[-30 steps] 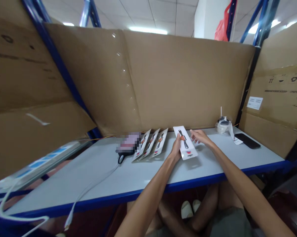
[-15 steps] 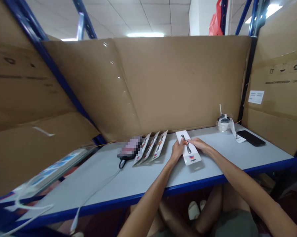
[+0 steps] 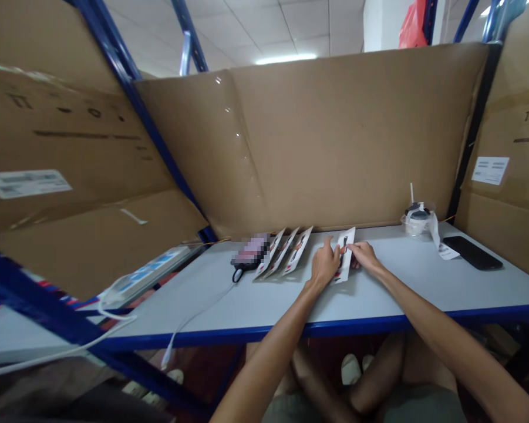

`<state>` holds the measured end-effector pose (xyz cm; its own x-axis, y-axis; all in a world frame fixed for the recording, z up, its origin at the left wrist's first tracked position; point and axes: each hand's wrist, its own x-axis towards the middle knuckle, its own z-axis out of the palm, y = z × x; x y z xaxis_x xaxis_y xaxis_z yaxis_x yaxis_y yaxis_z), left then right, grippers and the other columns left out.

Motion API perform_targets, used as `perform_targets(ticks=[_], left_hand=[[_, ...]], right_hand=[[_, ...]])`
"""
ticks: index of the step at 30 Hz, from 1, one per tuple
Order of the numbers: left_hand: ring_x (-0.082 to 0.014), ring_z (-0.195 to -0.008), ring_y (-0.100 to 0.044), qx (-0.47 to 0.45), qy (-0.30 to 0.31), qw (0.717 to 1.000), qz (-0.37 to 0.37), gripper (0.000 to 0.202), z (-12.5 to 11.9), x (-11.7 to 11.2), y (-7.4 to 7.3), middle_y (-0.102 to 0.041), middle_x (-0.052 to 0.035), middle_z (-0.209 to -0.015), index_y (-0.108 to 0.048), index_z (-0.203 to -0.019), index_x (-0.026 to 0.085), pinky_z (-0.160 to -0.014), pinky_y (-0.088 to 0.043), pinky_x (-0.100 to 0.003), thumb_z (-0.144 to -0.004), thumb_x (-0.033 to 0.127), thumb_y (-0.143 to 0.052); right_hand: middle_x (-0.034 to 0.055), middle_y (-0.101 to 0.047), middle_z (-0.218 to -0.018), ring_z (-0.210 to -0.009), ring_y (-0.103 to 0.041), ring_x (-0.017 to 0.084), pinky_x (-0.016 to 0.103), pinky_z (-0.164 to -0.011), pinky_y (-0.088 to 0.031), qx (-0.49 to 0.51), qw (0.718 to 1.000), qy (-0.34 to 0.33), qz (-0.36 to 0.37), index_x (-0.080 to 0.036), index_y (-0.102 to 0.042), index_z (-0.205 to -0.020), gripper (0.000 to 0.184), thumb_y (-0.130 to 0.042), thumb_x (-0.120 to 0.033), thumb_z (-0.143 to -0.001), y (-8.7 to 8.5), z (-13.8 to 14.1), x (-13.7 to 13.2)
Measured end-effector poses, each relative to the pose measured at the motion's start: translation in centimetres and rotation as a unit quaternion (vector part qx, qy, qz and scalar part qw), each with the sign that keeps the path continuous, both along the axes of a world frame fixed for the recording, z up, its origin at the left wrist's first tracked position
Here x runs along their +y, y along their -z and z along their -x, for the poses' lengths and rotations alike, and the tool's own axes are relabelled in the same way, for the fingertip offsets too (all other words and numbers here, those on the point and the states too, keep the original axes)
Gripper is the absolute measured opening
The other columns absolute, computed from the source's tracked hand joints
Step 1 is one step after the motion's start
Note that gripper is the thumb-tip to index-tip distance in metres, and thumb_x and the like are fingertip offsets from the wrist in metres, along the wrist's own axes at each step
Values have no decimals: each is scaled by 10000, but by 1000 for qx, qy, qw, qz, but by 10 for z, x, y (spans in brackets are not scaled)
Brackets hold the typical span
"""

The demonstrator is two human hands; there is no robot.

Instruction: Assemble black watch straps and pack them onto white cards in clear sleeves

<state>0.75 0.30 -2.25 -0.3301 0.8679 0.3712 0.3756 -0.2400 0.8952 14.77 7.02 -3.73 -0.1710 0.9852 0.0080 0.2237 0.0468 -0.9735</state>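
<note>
My right hand (image 3: 364,257) pinches the right edge of a white carded package (image 3: 346,261), which stands tilted over the table. A dark-handled tool with an orange part shows on its front; its exact kind is too small to tell. At the package's left edge is my left hand (image 3: 326,262), its index finger stretched out and thumb apart, covering part of the card. To the left, several similar carded packages (image 3: 297,251) lean in a row on the table. The nearest to them is a phone-like device (image 3: 250,251) with a blurred screen and a black loop.
On the grey table (image 3: 255,305), a black phone (image 3: 473,252) and a lidded cup with a straw (image 3: 418,218) are at the right. A white cable (image 3: 189,317) crosses the left side toward a power strip (image 3: 154,270). Cardboard walls (image 3: 334,141) enclose the back and sides.
The package has turned from facing me to a steeper, sideways tilt. My left hand has loosened and its index finger is now extended. The view has swung left.
</note>
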Motion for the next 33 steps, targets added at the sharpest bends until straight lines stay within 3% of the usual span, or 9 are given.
perform_targets(ticks=[6, 11, 14, 18, 21, 29, 33], left_hand=[[-240, -673, -586, 80, -18, 997, -9, 158, -1, 0, -5, -514, 20, -554, -747, -1021, 244, -743, -344, -265, -886, 215, -670], [-217, -628, -527, 20, 20, 999, -29, 99, -2, 0, -10, -517, 14, -538, -741, -812, 249, -700, -313, -261, -866, 220, -664], [-223, -653, -544, 15, 35, 999, -21, 104, 0, 0, -16, -516, 7, -546, -722, -750, 250, -701, -325, -260, -843, 232, -678], [-262, -740, -626, 132, 60, 989, -3, 41, 7, 0, -24, -553, -20, -587, -721, -793, 253, -766, -405, -284, -827, 233, -710], [-276, -784, -645, 163, 91, 982, -22, 21, 13, 2, -26, -587, -36, -647, -733, -831, 251, -826, -428, -304, -821, 237, -746], [-280, -835, -647, 111, 186, 976, -31, 119, 29, 7, -17, -655, -71, -779, -766, -881, 257, -853, -444, -313, -805, 338, -808], [-277, -810, -669, 178, 228, 956, -43, 164, 40, 2, -11, -632, -65, -734, -752, -854, 249, -860, -469, -325, -793, 380, -830]], right_hand=[[19, -710, -657, -346, -545, 78, 174, -334, -369, 1, 999, -41, -13, -148, -683, -770, 250, -592, -289, -955, -2, 2, -1], [55, -753, -815, -365, -551, 67, 181, -358, -416, 33, 998, -51, -23, -128, -728, -1010, 266, -527, -303, -1010, -2, 2, -5], [42, -718, -755, -347, -508, 60, 183, -350, -386, 27, 999, -18, -35, -115, -729, -963, 312, -482, -296, -1024, 1, 5, -5], [10, -668, -675, -357, -495, 64, 182, -347, -348, 21, 998, -5, -54, -135, -718, -878, 379, -504, -413, -1022, 7, 7, -4], [6, -628, -603, -354, -487, 84, 202, -352, -337, 14, 998, -16, -57, -148, -687, -784, 471, -475, -495, -1022, 8, 7, -5], [26, -573, -508, -352, -462, 104, 234, -374, -340, 10, 994, -87, -64, -186, -583, -595, 687, -423, -753, -948, 8, 4, -11], [34, -564, -486, -349, -451, 107, 246, -391, -348, 4, 991, -107, -82, -198, -558, -550, 711, -422, -791, -918, 8, 5, -14]])
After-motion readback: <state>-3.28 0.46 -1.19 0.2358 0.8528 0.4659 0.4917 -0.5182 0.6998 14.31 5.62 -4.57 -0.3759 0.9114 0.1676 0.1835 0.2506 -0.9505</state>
